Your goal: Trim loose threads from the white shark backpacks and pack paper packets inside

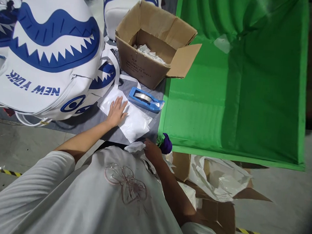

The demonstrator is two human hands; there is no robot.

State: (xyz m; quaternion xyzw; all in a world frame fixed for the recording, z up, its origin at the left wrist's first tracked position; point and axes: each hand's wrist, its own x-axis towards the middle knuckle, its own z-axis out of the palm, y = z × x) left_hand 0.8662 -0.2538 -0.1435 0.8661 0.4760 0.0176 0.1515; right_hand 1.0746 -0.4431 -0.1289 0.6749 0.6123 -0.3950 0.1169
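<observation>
Fingers (121, 104) of left hand (116, 112) spread flat, pressing clear bag (134, 124). Right hand (150, 150) pinches crumpled white piece (134, 147); best keep bag pinned flat

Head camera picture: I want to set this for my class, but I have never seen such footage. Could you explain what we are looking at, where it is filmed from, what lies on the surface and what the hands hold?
There is no machine here. One camera sits on a person's head and looks down over their white shirt at their own two bare hands.

The left hand lies flat on a clear plastic bag spread on the grey table. The right hand, close to the body, grips a small crumpled white piece; what it is cannot be told.

Beside the bag lies a blue tape dispenser. Behind it stands an open cardboard box with small white packets inside. To the left lie white backpacks with a blue shark-mouth print. On the right hangs a green sheet.
</observation>
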